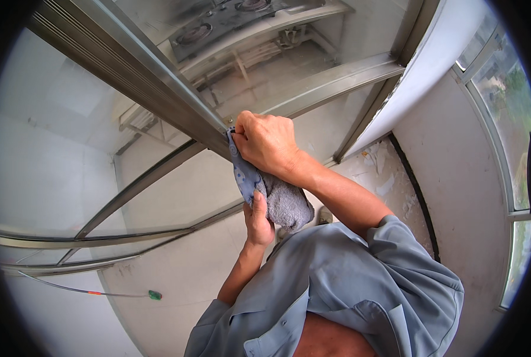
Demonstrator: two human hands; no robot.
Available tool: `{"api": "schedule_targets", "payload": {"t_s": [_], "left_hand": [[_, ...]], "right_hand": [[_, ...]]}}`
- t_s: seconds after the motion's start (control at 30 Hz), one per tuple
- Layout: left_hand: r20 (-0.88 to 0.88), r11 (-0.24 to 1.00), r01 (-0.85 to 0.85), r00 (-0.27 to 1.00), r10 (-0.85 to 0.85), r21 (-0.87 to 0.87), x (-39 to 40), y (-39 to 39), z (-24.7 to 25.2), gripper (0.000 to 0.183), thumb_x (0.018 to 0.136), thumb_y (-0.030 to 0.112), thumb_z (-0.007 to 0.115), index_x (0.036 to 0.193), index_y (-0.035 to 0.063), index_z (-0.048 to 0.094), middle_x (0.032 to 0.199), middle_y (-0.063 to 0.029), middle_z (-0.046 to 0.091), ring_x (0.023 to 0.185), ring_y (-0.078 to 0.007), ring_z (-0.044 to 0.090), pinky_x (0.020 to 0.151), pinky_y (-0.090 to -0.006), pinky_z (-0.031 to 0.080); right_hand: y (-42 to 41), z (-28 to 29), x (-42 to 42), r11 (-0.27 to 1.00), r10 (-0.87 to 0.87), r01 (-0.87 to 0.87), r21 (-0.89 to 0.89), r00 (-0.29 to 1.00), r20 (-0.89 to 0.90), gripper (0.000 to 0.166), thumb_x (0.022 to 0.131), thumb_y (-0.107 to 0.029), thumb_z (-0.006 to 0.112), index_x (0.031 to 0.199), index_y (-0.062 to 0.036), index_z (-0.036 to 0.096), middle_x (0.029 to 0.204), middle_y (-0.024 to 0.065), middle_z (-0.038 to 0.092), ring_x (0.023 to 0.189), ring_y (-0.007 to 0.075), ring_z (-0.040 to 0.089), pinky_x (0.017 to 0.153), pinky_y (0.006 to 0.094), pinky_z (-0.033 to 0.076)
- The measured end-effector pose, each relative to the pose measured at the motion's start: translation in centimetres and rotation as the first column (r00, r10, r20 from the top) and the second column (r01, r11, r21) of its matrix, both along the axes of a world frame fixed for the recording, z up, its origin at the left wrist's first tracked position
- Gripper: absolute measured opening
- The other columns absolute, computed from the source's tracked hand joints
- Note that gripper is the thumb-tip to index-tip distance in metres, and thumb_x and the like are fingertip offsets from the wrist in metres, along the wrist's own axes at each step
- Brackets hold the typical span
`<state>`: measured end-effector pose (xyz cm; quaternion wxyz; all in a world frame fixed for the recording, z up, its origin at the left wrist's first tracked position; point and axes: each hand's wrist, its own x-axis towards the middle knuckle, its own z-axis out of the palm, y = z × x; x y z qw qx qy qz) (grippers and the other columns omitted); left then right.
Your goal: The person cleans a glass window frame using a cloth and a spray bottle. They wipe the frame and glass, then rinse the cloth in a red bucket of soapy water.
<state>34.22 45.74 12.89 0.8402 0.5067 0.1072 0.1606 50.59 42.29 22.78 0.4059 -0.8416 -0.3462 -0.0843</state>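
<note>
A folded blue-grey patterned cloth, with a grey terry side hanging below, is bunched between both hands. My right hand grips its upper end, pressing it at the edge of an upright metal door frame. Lower down, my left hand pinches the cloth's lower part, thumb on top. A small screw or bolt head shows on the frame just beside my right hand. The right fingertips are hidden behind the fist and cloth.
Glass panels flank the frame, with a metal crossbar to the right. A gas stove stands behind the glass. Paper scraps litter the floor by the right wall. A thin rod with a green end lies at lower left.
</note>
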Motion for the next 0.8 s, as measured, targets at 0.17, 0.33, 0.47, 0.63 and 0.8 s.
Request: {"api": "schedule_targets", "payload": {"t_s": [0.17,0.33,0.47,0.63,0.8], "left_hand": [[-0.031,0.998,-0.037,0.999,0.035,-0.054,0.0,-0.3,-0.5,0.068,0.106,0.045,0.051,0.151,-0.0035,0.036,0.148,-0.0119,0.049,0.133,-0.0229,0.051,0.111,-0.0412,0.041],[-0.032,0.989,-0.091,0.996,0.088,-0.119,0.6,-0.2,-0.6,0.064,0.106,0.040,0.054,0.148,-0.0060,0.040,0.145,-0.0124,0.051,0.129,-0.0211,0.051,0.110,-0.0389,0.041],[-0.029,0.984,-0.086,0.996,0.082,-0.157,1.0,0.2,-0.7,0.064,0.107,0.040,0.053,0.148,-0.0069,0.040,0.146,-0.0134,0.050,0.129,-0.0211,0.051,0.110,-0.0383,0.040],[-0.044,0.985,-0.075,0.997,0.069,-0.156,0.8,0.6,-0.5,0.062,0.107,0.039,0.054,0.145,-0.0092,0.043,0.142,-0.0147,0.054,0.126,-0.0215,0.055,0.107,-0.0373,0.043],[-0.056,0.982,-0.099,0.994,0.091,-0.162,0.2,0.6,-0.3,0.062,0.106,0.040,0.056,0.142,-0.0098,0.046,0.137,-0.0150,0.057,0.121,-0.0212,0.058,0.104,-0.0373,0.046]], "right_hand": [[-0.1,0.8,1.2,0.984,0.021,-0.036,-0.177,0.996,-0.085,0.021,0.081,-0.027,0.077,0.074,-0.0080,0.071,0.066,0.0153,0.068,0.067,0.0377,0.069,0.061,0.0460,0.053],[0.8,1.4,1.1,0.974,-0.021,-0.008,-0.228,0.992,-0.127,0.020,0.080,-0.024,0.076,0.073,-0.0068,0.072,0.068,0.0171,0.068,0.068,0.0391,0.068,0.064,0.0464,0.054],[1.4,0.5,0.2,0.991,-0.095,0.079,-0.111,0.984,-0.153,0.017,0.081,-0.022,0.074,0.074,-0.0073,0.072,0.069,0.0169,0.068,0.068,0.0389,0.068,0.065,0.0469,0.054],[1.5,-1.1,-0.8,0.990,-0.135,0.138,0.022,0.985,-0.108,0.014,0.084,-0.022,0.071,0.079,-0.0085,0.070,0.068,0.0156,0.068,0.067,0.0384,0.068,0.063,0.0461,0.054],[0.7,-2.6,-1.1,0.962,-0.022,0.043,0.271,0.997,-0.078,0.011,0.089,-0.020,0.066,0.088,-0.0098,0.071,0.070,0.0146,0.068,0.068,0.0371,0.068,0.062,0.0450,0.054]]}}
